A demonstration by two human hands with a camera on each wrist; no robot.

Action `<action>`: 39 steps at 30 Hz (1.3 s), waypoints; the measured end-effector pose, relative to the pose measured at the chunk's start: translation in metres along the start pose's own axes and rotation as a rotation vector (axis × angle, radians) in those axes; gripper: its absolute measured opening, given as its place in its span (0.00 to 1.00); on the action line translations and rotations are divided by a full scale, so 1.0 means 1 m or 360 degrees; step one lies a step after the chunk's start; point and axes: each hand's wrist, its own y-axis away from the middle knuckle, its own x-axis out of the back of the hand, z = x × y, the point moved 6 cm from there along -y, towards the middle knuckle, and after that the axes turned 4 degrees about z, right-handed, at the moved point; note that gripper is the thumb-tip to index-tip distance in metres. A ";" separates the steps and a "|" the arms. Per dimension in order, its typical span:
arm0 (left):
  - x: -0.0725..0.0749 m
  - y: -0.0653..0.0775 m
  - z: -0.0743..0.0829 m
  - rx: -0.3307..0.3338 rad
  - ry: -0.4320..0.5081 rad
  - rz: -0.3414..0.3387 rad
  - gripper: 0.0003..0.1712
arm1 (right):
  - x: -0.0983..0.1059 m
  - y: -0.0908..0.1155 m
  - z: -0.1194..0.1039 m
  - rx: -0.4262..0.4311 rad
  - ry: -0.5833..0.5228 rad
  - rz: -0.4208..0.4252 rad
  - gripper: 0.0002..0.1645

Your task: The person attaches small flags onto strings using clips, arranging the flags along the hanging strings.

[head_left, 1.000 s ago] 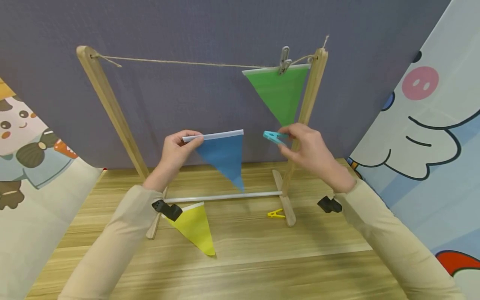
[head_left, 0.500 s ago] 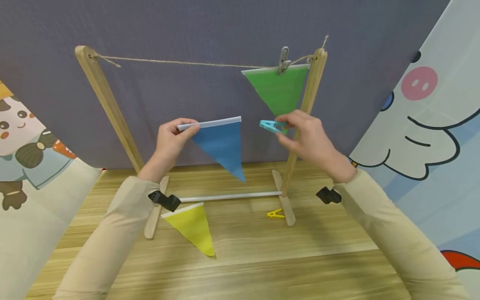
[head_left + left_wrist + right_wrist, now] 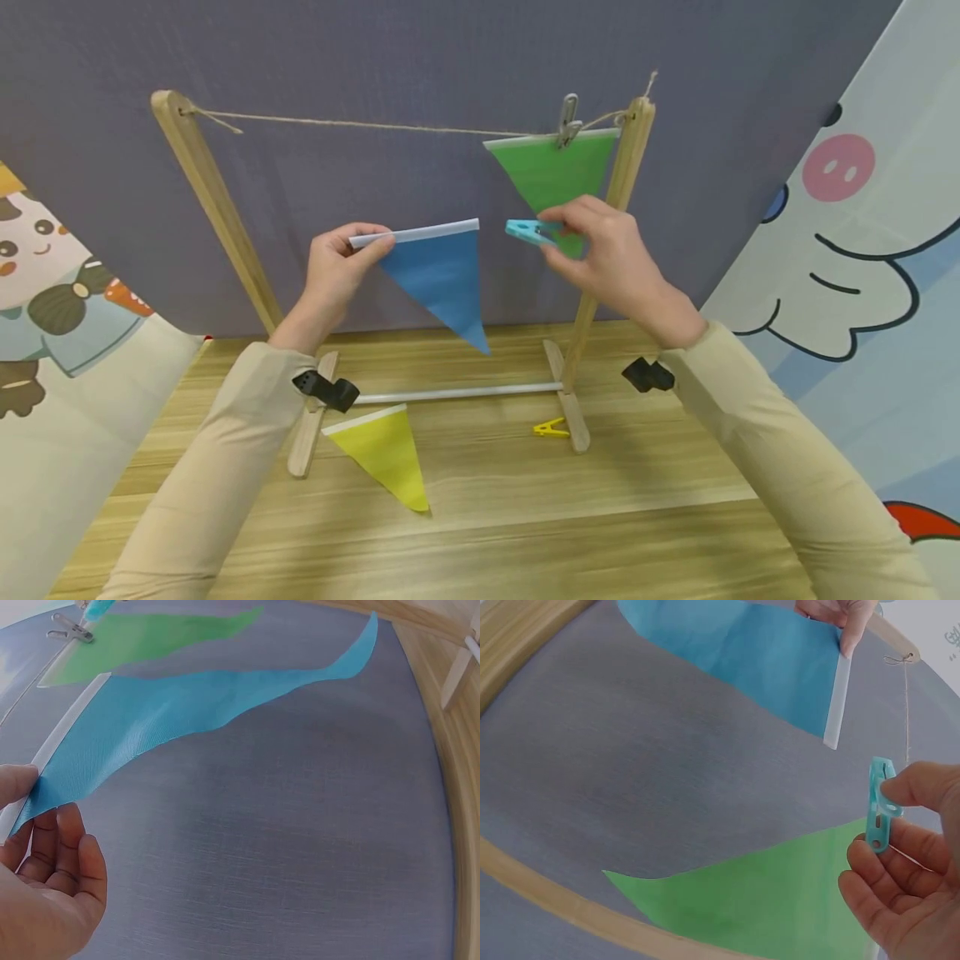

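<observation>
My left hand [image 3: 333,265] pinches the white top edge of a blue triangular pennant [image 3: 438,273] near its left corner, and the cloth hangs point down below the string. In the left wrist view the thumb lies over the white band of the pennant [image 3: 150,712]. My right hand [image 3: 611,254] holds a turquoise clothespin [image 3: 528,231] between thumb and fingers, its nose towards the pennant's right corner with a gap between. Behind that hand a green pennant [image 3: 558,171] hangs from the twine [image 3: 375,126], held by a metal clip [image 3: 567,123].
Two wooden posts [image 3: 213,200] carry the twine, and a white rod [image 3: 457,392] joins their feet. A yellow pennant [image 3: 386,454] and a yellow clothespin [image 3: 551,428] lie on the wooden table [image 3: 525,533]. A grey panel [image 3: 360,50] stands behind.
Both hands have risen towards the twine and shifted a little left, carrying the blue pennant and the turquoise clothespin. The green pennant and the things on the table stay put.
</observation>
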 end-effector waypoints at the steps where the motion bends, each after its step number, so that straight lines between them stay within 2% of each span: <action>1: 0.000 -0.001 0.000 0.0004 0.0004 0.0001 0.04 | 0.000 -0.002 -0.001 -0.0002 -0.0003 0.0004 0.14; 21: -0.004 -0.016 0.032 -0.0085 -0.0122 -0.0080 0.13 | 0.010 -0.035 -0.020 0.0137 0.0019 0.0041 0.13; 23: -0.005 -0.018 0.035 -0.0085 -0.0105 -0.0083 0.12 | 0.011 -0.039 -0.020 0.0131 0.0024 0.0039 0.13; 27: -0.008 -0.022 0.042 -0.0090 -0.0061 -0.0085 0.02 | 0.012 -0.044 -0.021 0.0118 0.0024 0.0031 0.13; 39: -0.013 -0.029 0.054 -0.0076 -0.0022 -0.0052 0.04 | 0.016 -0.053 -0.019 0.0098 0.0048 0.0005 0.14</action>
